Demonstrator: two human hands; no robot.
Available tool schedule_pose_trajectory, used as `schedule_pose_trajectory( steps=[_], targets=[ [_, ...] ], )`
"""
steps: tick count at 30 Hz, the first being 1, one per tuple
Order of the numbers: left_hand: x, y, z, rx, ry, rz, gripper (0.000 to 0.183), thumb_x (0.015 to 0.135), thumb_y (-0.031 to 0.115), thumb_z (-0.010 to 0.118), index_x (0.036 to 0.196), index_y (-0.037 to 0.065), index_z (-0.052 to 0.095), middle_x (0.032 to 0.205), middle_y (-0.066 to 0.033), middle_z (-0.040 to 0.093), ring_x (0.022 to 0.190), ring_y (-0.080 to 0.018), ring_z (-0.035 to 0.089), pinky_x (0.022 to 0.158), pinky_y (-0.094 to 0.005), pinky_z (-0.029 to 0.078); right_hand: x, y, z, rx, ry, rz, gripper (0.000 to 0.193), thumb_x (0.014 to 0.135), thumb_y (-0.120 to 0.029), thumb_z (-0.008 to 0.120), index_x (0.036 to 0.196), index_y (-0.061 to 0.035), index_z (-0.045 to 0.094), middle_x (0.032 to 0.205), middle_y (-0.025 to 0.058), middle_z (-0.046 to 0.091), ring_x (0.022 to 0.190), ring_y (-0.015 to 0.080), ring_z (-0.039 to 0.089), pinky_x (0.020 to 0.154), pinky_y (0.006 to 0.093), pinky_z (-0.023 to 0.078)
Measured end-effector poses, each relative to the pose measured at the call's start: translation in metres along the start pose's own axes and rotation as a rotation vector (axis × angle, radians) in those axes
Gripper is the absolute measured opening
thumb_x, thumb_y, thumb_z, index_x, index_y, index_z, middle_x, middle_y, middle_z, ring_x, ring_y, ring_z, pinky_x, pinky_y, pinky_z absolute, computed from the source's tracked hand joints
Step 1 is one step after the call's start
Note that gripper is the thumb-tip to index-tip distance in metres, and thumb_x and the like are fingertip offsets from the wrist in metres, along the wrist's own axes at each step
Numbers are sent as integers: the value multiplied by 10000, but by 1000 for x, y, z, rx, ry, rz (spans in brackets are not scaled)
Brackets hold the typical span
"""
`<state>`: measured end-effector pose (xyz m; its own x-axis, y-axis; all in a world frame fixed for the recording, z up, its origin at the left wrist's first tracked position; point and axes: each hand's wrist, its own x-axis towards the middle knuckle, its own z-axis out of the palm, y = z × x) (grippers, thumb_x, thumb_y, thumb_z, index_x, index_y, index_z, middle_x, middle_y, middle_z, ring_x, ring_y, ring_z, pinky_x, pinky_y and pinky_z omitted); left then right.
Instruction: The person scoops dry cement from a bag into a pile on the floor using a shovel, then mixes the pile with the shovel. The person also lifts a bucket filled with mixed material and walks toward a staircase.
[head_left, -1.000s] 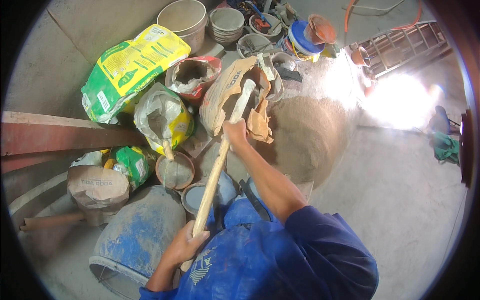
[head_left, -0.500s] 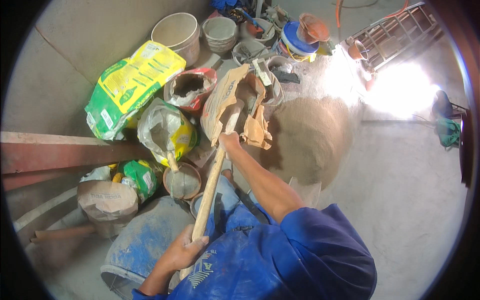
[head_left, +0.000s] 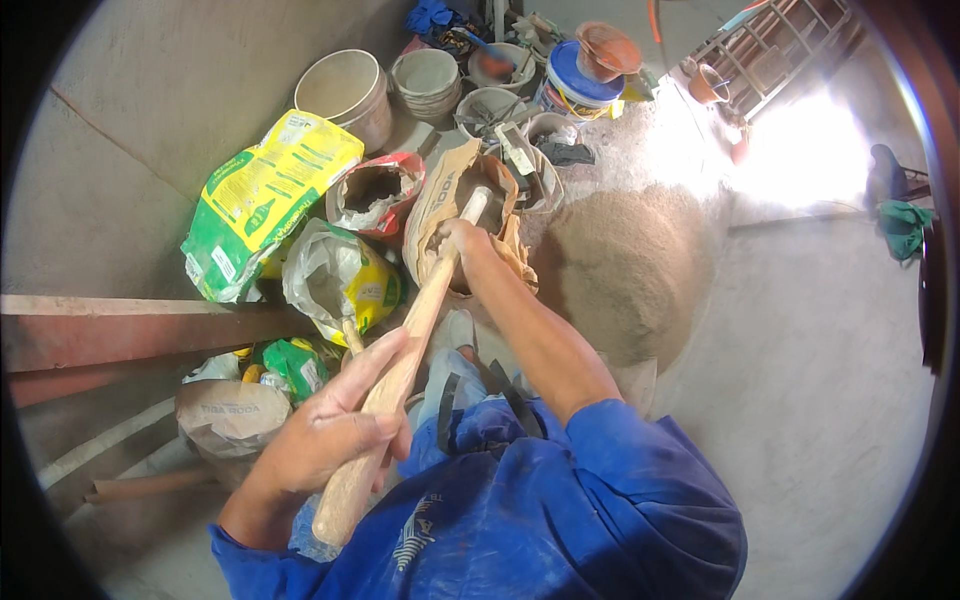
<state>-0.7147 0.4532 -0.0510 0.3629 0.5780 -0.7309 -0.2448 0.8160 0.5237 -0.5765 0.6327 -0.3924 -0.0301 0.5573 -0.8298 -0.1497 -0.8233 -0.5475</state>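
Observation:
A long wooden tool handle [head_left: 408, 335] slants from near my chest up to a torn brown paper bag [head_left: 440, 195]. My left hand [head_left: 335, 425] is closed round its lower part, close to the blunt near end. Farther along, my right hand [head_left: 462, 240] grips the handle at the bag's torn mouth. The handle's far end reaches into the opening, and any tool head there is hidden. Left of the bag stands an open red bag [head_left: 372, 190]. Nearer to me is an open yellow and white bag [head_left: 340, 280], with a stick leaning at its front.
A sand pile [head_left: 630, 265] lies right of the paper bag. Behind are a large white bucket [head_left: 345, 95], stacked buckets [head_left: 427, 85] and a blue-lidded pail [head_left: 578, 80]. A full green and yellow bag [head_left: 270, 200] rests against the wall. Red beams [head_left: 150, 335] jut in from the left.
The handle's near end has risen toward me and swung slightly left. My left hand has come up with it; my right hand has moved slightly up at the bag's mouth.

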Motion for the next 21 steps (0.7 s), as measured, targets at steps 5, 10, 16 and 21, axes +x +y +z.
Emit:
schedule_pose_trajectory(
  steps=[5, 10, 16, 21],
  targets=[
    [7, 42, 18, 166, 8, 45, 619, 853, 316, 593, 1418, 109, 448, 752, -77, 615, 540, -109, 559, 491, -222, 461, 2, -42, 0, 5, -21, 12, 274, 732, -154, 638, 920, 44, 609, 828, 167, 636, 695, 301, 635, 668, 406, 526],
    [11, 69, 41, 458, 189, 385, 450, 965, 428, 459, 1116, 13, 542, 614, -74, 538, 374, -91, 437, 323, -192, 338, -22, -83, 2, 292, -174, 7, 286, 746, -102, 575, 990, 41, 533, 872, 183, 604, 727, 322, 645, 677, 460, 538],
    [34, 112, 42, 74, -186, 438, 544, 1012, 455, 336, 1102, -60, 487, 583, -149, 563, 319, -159, 477, 304, -234, 442, -35, -119, 0, 421, -209, 6, 227, 790, -107, 561, 992, -51, 474, 843, 129, 547, 721, 287, 596, 632, 450, 492],
    [32, 133, 72, 49, -301, 449, 614, 1034, 524, 175, 1167, -21, 426, 579, -211, 561, 306, -204, 469, 293, -260, 438, -45, -141, -16, 688, -198, 34, 320, 769, -83, 541, 1065, -53, 425, 928, 146, 517, 701, 290, 568, 541, 463, 488]
  ],
)
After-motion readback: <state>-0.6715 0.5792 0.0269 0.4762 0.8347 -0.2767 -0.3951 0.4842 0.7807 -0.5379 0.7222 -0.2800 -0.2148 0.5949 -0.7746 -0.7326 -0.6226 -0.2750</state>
